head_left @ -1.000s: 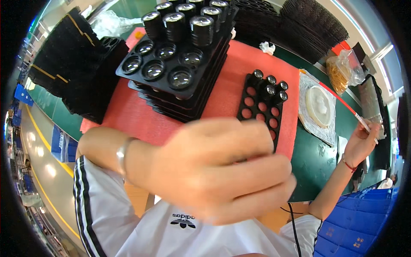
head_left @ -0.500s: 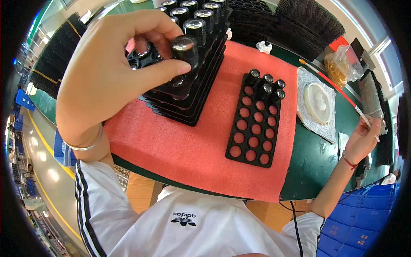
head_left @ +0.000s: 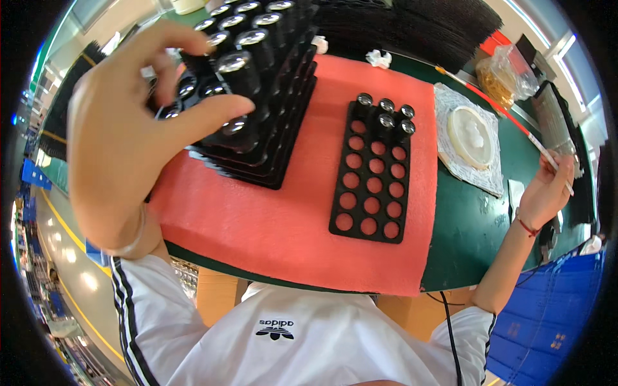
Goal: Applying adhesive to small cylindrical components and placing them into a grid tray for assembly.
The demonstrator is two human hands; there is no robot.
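A left hand arches, open, over a stack of black trays, thumb and fingers parted around a black cylinder with a glassy top that stands upright on the topmost tray. The hand (its edges blurred) does not appear to grip it. More cylinders crowd just beyond the fingertips, and glassy rounds sit lower in the tray beside the thumb. A sideways sweep of the thumb or index finger could tip the near cylinder into its neighbours, and a fingertip dragged over the tops could smudge them; a push on the rim could shift the stack.

Between the hands, nearer the left, a small tray lies on a red mat, five cylinders upright at its far end, the nearer holes unfilled. A sleeve or wrist catching its edge could jolt them.

Just left of the right hand lies a shallow dish with a white wad in it. At far right, the right hand closes around a slim red-and-white brush, its tip slanting away leftward past the dish; an unwatched turn of that wrist could drag the bristles across it.
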